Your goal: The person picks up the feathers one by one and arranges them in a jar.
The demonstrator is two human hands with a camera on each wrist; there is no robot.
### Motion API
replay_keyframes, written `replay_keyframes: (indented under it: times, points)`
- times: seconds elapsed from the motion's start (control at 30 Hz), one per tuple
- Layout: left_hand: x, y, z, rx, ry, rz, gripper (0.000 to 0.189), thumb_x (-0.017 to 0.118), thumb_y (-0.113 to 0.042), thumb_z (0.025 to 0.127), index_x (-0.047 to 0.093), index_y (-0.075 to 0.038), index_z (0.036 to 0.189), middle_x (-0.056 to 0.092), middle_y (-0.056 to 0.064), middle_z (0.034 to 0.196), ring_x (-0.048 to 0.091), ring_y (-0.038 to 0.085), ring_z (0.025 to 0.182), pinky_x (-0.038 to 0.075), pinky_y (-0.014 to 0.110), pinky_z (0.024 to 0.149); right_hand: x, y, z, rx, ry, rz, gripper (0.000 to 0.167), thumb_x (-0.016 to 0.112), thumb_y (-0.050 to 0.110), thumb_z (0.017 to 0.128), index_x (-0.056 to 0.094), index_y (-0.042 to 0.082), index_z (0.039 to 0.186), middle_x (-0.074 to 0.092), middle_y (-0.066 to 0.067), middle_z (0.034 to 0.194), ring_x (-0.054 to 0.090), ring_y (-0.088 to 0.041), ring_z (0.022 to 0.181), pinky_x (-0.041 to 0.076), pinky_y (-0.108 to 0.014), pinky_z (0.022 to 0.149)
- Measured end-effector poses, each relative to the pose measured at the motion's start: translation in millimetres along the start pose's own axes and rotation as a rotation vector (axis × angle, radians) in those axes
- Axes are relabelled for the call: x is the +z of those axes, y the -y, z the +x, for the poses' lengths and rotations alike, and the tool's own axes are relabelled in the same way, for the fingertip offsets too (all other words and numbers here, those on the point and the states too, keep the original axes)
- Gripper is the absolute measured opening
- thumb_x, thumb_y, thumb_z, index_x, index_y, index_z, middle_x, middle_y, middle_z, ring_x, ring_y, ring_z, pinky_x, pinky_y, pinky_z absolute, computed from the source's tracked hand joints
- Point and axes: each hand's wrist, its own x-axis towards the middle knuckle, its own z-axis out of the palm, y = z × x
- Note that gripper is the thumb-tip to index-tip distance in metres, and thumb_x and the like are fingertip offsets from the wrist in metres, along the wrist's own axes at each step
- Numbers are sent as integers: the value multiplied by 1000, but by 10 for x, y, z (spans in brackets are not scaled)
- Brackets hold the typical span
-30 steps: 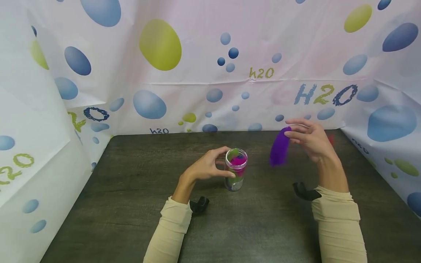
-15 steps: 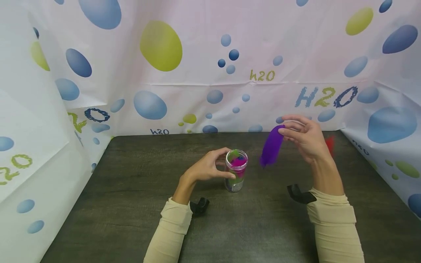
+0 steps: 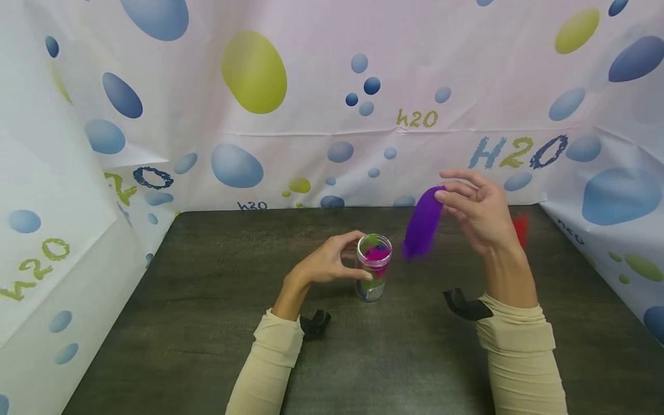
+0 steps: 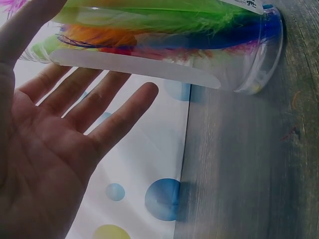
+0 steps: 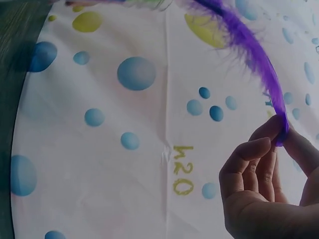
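Observation:
A clear jar (image 3: pixel 370 293) stands upright on the dark table, its top open. Inside are feathers in green, orange, blue and pink, best seen in the left wrist view through the clear wall (image 4: pixel 227 74). My left hand (image 3: pixel 328 262) holds the jar from the left, thumb in front and fingers behind. To the right and raised over the table, my right hand (image 3: pixel 482 216) pinches a purple feather (image 3: pixel 422 227) by its quill end between thumb and index finger. In the right wrist view the feather (image 5: pixel 256 52) curves up and leftward from the fingertips.
Something red (image 3: pixel 521 230) shows behind my right hand, mostly hidden by it. A white sheet (image 3: pixel 311 52) printed with blue and green bubbles hangs behind and beside the table (image 3: pixel 207 311). Black camera mounts (image 3: pixel 467 306) stick out at both wrists.
My right hand has moved left and slightly up, bringing the purple feather closer to the jar. The left hand and the jar have stayed in place. More of the red thing shows.

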Motion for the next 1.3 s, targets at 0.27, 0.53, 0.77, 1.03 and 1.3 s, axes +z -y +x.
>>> replay_keyframes:
  times: [0.27,0.53,0.77,1.03,1.3]
  points:
    - [-6,-10,7,-18,1,-2,58,82,3,85,54,3,136,65,18,128,69,26,116,55,31,102,203,11,46,-36,-5,-5,25,63,-13,96,72,3,113,76,-6,88,72,-15,76,60,-24,69]
    - [-7,-15,17,-22,5,-3,58,82,3,85,54,3,136,66,18,126,70,25,114,56,32,101,304,-65,117,-35,-16,38,27,61,-15,95,72,4,111,76,-6,87,70,-15,74,59,-24,67]
    - [3,-7,20,-21,12,-7,58,81,2,86,54,3,137,65,17,126,69,26,115,56,35,102,316,-170,168,3,-14,69,26,60,-15,96,73,6,108,76,-5,86,71,-15,73,59,-23,66]
    - [-3,-9,14,-23,11,-9,58,81,3,86,54,3,137,66,18,126,70,24,113,55,40,103,316,-292,195,18,43,8,28,59,-16,96,72,6,108,76,-4,87,72,-15,73,60,-24,66]
    - [-9,-6,8,-21,5,0,60,82,2,85,53,3,139,66,18,127,68,24,118,55,34,102,299,-417,179,45,148,-187,32,62,-15,94,71,10,111,77,-2,91,71,-13,75,58,-26,68]
